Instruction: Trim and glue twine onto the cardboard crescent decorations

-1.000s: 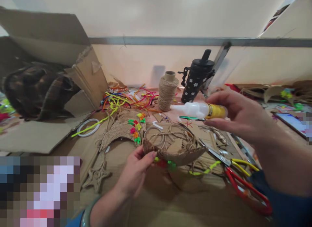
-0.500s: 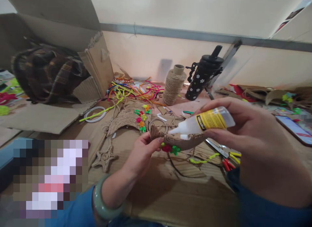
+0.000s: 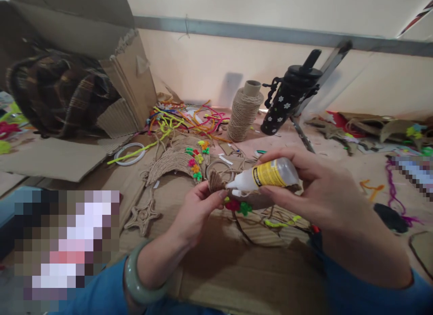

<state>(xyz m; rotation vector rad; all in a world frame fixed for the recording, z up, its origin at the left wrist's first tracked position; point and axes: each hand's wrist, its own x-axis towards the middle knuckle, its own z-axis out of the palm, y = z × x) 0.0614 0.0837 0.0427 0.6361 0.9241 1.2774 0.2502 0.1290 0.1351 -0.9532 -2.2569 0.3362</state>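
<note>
My left hand (image 3: pixel 199 211) pinches the left end of a curved twine-covered piece (image 3: pixel 216 181) between thumb and fingers. Red and green fuzzy flowers (image 3: pixel 244 208) hang at its lower edge. In my right hand (image 3: pixel 314 184) is a clear glue bottle with a yellow label (image 3: pixel 270 173), tilted so that its white nozzle points left, at the piece close to my left fingertips. A small white cap (image 3: pixel 237 193) shows just below the nozzle. Beyond my left hand lie twine crescents (image 3: pixel 172 164) with colourful flowers and a twine star (image 3: pixel 144 217).
A cardboard box (image 3: pixel 130 80) holding a dark plaid item stands at the left. At the back are a twine spool (image 3: pixel 245 112), a black flowered tumbler (image 3: pixel 287 98) and tangled pipe cleaners (image 3: pixel 172 121). A white ring (image 3: pixel 129 154) lies near the box.
My right hand has moved the glue bottle left and slightly down, bringing its nozzle nearer my left fingertips. The view has shifted slightly. My left hand keeps its hold.
</note>
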